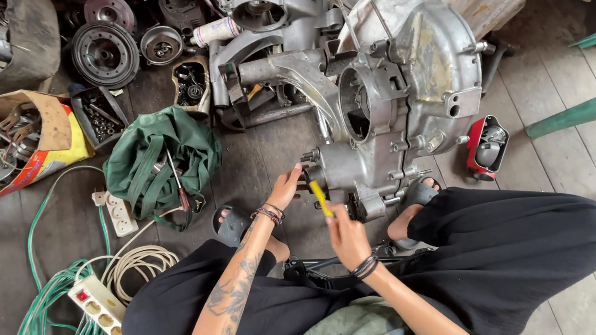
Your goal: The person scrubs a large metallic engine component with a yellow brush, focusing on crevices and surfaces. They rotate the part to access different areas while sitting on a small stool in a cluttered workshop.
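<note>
At far left a green cable (pixel 43 316) lies coiled on the plank floor (pixel 0 247) with a white power strip (pixel 97 307) on it. Right of that sits a green bag (pixel 158 155) with a red-handled tool (pixel 181 193) poking out; what else the bag holds is hidden.

The left arm, tattooed on the forearm, reaches up and to the right from the bottom edge, wrist banded. The left hand (pixel 284 188) is stretched forward, fingers extended and resting against the lower left corner of the engine case (pixel 408 98); whether they pinch anything there is too small to tell.

The right forearm rises from the lower right, wrist banded too. The right hand (pixel 347 237) is curled tight around a yellow-handled tool (pixel 321 198), which points up toward the same corner of the case. Its tip is hidden behind the left hand and the metal.

The case lies on the floor between the person's sandalled feet, just ahead of the knees. A red part (pixel 486 146) lies right of it.
</note>
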